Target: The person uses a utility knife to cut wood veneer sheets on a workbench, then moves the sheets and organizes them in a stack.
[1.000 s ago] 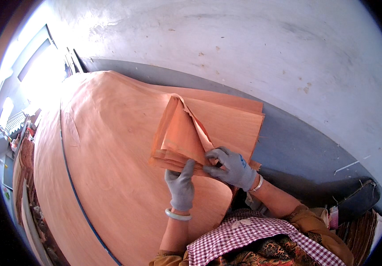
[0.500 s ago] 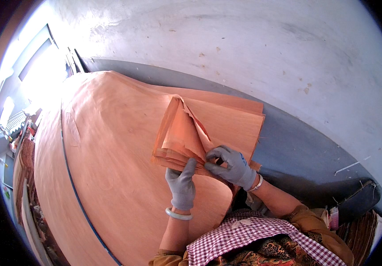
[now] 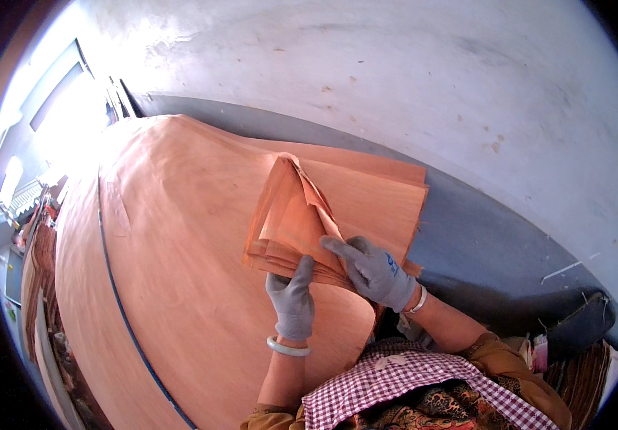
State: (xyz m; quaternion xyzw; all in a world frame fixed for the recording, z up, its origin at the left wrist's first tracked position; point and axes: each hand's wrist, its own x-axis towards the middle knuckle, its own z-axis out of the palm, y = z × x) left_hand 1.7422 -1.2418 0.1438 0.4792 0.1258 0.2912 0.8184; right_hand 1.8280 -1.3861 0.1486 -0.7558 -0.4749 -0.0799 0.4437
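Note:
Thin orange-brown sheets that look like wood veneer (image 3: 187, 244) spread wide in front of me. Their near corner is bent up and back into a layered fold (image 3: 280, 222), several edges fanned along its lower side. My left hand (image 3: 292, 304), in a grey glove, grips that lower edge, thumb on top and fingers underneath. On the fold's right side, my right hand (image 3: 381, 274), gloved alike, has its fingers closed at the edge of a curled sheet, the index finger lying along it. The thumb of that hand is mostly hidden.
A dark blue cord (image 3: 113, 287) runs across the sheets on the left. More stacked sheets (image 3: 40, 272) stand at the far left. Behind rises a white and grey wall (image 3: 395, 72). A dark container (image 3: 581, 322) sits at the lower right.
My right hand's fingers have shifted slightly up and left along the curled edge, and its loop of thumb and index has straightened. My left hand keeps its hold nearly in place.

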